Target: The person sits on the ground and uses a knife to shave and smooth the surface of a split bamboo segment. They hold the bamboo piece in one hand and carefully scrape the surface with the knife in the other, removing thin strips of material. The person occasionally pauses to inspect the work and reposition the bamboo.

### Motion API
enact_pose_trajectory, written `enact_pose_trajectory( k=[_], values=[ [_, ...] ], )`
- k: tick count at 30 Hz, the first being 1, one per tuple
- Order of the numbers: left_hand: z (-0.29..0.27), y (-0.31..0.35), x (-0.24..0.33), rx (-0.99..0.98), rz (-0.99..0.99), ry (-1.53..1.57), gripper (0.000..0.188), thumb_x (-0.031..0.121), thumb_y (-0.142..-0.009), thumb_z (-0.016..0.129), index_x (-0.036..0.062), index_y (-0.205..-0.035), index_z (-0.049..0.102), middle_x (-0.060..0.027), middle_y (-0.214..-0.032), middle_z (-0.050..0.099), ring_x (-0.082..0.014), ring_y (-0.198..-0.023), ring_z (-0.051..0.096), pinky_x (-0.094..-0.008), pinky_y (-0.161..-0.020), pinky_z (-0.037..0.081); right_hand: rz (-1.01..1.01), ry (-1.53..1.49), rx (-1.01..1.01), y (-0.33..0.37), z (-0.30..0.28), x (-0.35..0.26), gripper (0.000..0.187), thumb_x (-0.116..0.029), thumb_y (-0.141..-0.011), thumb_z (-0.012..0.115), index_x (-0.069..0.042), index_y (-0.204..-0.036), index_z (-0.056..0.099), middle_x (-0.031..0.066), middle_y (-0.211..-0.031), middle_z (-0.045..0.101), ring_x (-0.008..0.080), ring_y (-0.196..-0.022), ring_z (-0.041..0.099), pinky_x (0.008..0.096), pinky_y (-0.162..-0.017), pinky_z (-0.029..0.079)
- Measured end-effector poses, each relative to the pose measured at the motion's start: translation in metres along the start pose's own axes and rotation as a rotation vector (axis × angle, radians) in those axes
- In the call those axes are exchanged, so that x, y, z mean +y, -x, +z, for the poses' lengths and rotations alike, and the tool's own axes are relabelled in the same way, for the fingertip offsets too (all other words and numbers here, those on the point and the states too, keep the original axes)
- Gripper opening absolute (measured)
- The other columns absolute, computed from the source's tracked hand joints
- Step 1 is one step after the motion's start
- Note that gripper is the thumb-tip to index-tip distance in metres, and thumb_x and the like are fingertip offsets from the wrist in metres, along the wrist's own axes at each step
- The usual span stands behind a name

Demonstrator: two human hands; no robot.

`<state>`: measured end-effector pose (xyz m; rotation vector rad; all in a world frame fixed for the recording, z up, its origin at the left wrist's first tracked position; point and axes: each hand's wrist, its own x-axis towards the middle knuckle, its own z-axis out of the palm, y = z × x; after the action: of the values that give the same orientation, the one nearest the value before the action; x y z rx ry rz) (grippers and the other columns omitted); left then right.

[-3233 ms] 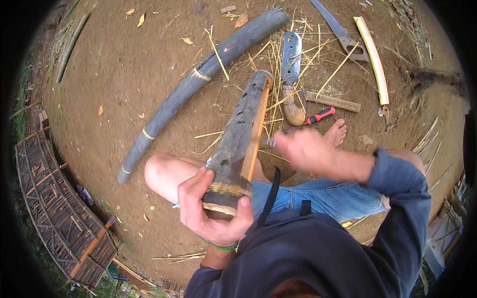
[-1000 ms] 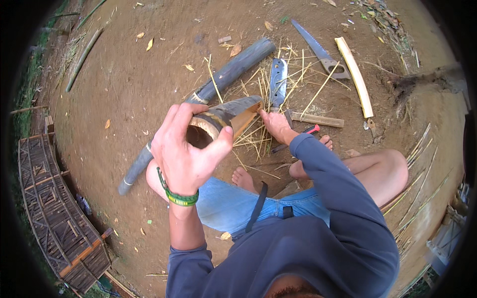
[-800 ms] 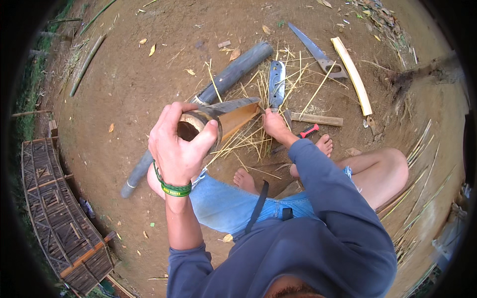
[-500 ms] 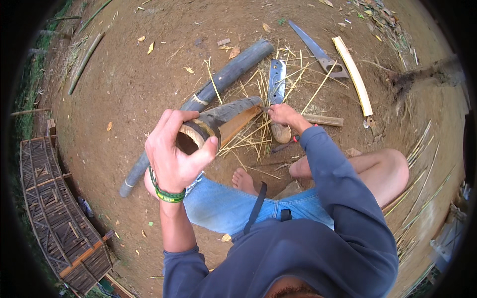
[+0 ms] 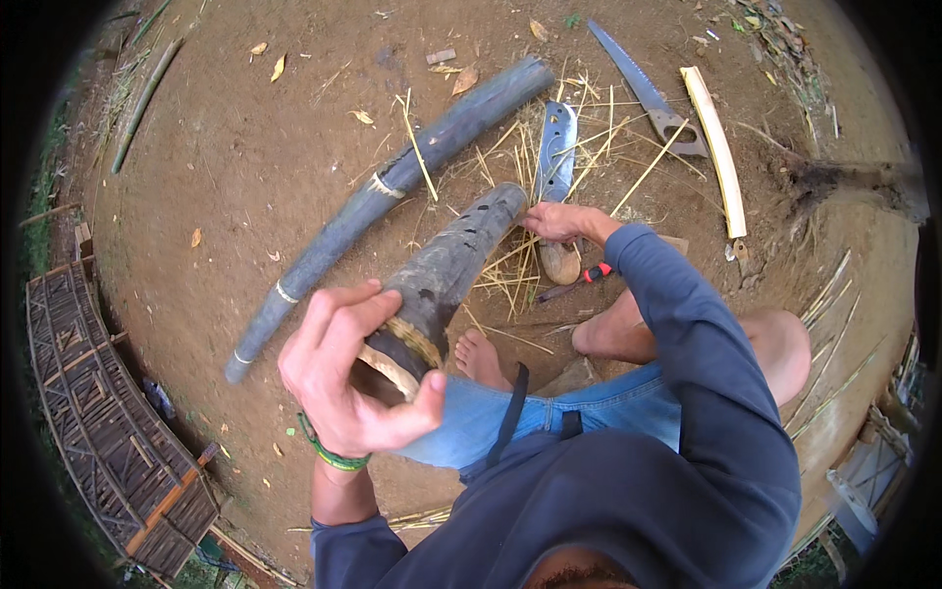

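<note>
A dark, thick bamboo tube [image 5: 456, 245] slants between my hands, its hollow end toward me and dark notches along the top. My left hand [image 5: 348, 378] grips the hollow near end, thumb on one side and fingers over the other. At the far end, the closed fingers of my right hand [image 5: 561, 222] pinch the tube's edge; the fingertips are partly hidden. Just beyond that hand lies a broad-bladed machete [image 5: 557, 147] with a wooden handle [image 5: 560, 263], flat on the ground among thin bamboo strips [image 5: 510, 267].
Left of the tube, a long dark bamboo pole [image 5: 392, 182] lies diagonally. A handsaw [image 5: 648, 93] and a pale split bamboo piece [image 5: 714, 147] rest at the far right. A red-and-black handled tool [image 5: 591, 273] is near my right foot. A slatted bamboo rack [image 5: 108, 422] stands at left.
The tube has been turned, so the orange cut side facing right is now out of sight. Its near end has come down toward my lap with my left hand.
</note>
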<state>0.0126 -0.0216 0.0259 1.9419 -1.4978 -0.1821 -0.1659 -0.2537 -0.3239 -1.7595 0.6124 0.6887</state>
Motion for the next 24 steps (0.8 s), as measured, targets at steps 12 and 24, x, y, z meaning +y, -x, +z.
enact_pose_trajectory(
  k=[12,24],
  values=[
    [-0.005,-0.018,0.001,0.031,-0.191,0.027,0.041,0.031,-0.07,0.075,-0.0012,-0.094,0.067,-0.0114,-0.08,0.064,-0.0225,-0.071,0.062,-0.0329,-0.067,0.049,0.092,-0.954,-0.236,0.026,0.019,-0.015,0.037,-0.043,-0.106,0.047,-0.011,-0.088,0.052,-0.007,-0.053,0.035,0.0051,-0.039,0.03,0.0228,-0.034,0.023],
    [-0.011,-0.056,-0.023,0.134,-0.421,-0.115,0.035,0.034,-0.089,0.064,-0.0004,-0.092,0.065,-0.0167,-0.071,0.061,-0.0219,-0.067,0.056,-0.0351,-0.066,0.046,-0.221,-0.009,0.88,0.05,0.067,-0.043,0.025,-0.03,-0.103,0.047,-0.006,-0.1,0.053,0.0191,-0.064,0.061,0.0384,-0.059,0.063,0.0538,-0.057,0.049]
  ],
)
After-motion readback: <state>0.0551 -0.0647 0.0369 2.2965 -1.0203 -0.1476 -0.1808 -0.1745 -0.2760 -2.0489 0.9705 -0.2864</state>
